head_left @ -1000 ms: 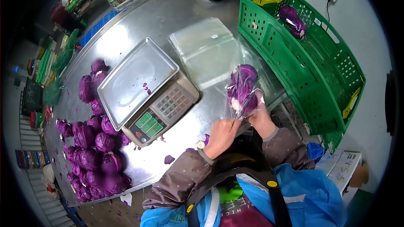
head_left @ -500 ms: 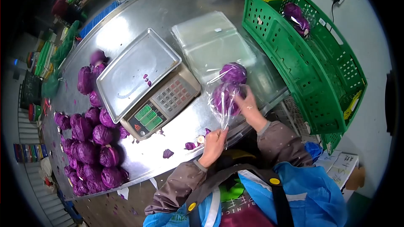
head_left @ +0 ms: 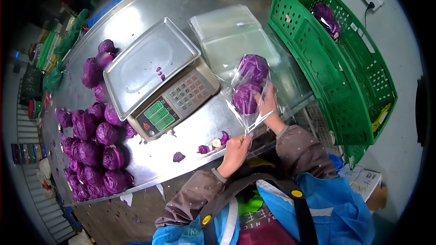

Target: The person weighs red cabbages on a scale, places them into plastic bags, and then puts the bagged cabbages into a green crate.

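Two red cabbages, an upper one (head_left: pixel 253 68) and a lower one (head_left: pixel 244 99), lie end to end inside a clear plastic bag (head_left: pixel 247 121). My left hand (head_left: pixel 236 153) is closed on the gathered neck of this bag, at the end nearest my body. Against the right side of the lower cabbage, my right hand (head_left: pixel 270 111) grips through the film, with some fingertips hidden behind plastic and glare. Beyond the cabbages is a stack of flat clear bags (head_left: pixel 238 41) on the metal table (head_left: pixel 200 152).
To the left stands a weighing scale (head_left: pixel 175 97) with leaf scraps on its tray. A pile of red cabbages (head_left: pixel 93 152) covers the table's left end. On the right, a green crate (head_left: pixel 313 70) holds bagged cabbages (head_left: pixel 326 19). Trimmings (head_left: pixel 213 144) lie near the front edge.
The bagged cabbages have shifted slightly away from my body, with both hands still on the bag. My right hand has moved up a little along its side. The view has tilted slightly.
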A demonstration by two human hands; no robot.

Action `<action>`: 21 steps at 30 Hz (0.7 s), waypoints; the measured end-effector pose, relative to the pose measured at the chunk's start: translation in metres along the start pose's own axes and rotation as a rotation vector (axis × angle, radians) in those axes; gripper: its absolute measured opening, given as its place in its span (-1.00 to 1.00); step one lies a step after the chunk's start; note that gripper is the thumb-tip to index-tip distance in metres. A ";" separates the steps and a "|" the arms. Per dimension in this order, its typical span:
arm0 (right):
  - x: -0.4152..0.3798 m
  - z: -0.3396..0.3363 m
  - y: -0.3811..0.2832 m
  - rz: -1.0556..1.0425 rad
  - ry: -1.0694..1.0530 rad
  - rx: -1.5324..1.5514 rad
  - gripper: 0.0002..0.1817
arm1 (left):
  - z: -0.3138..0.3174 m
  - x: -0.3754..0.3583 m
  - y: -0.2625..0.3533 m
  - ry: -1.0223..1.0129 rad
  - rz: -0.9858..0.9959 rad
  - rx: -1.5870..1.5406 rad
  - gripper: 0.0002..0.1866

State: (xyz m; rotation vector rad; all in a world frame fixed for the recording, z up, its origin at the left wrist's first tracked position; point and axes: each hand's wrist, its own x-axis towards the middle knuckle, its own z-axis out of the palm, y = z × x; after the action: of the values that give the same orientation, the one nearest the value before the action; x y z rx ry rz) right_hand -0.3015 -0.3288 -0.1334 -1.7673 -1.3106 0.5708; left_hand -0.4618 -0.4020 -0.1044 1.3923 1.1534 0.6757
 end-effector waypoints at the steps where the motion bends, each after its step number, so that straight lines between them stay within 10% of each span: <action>1: -0.001 -0.009 -0.012 0.086 -0.092 0.057 -0.35 | -0.002 -0.002 0.002 -0.008 -0.010 -0.004 -0.55; 3: -0.017 -0.002 0.021 0.002 -0.084 0.188 -0.30 | -0.014 -0.006 0.007 -0.102 -0.412 -0.412 -0.61; 9: -0.067 -0.062 -0.059 0.149 -0.524 0.220 -0.81 | -0.043 -0.015 0.015 -0.249 -0.537 -0.648 -0.69; 13: -0.081 -0.056 -0.074 -0.460 -0.513 -0.148 -0.75 | -0.046 -0.015 0.029 -0.228 -0.594 -0.780 -0.72; 21: -0.078 -0.050 -0.074 -0.966 -0.497 -0.323 -0.81 | -0.045 -0.015 0.021 -0.194 -0.619 -0.629 -0.80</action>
State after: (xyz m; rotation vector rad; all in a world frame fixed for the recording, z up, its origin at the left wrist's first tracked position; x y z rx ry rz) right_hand -0.3314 -0.4119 -0.0543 -1.0095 -2.4721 0.2364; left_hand -0.5025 -0.3954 -0.0728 0.5115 1.0173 0.3883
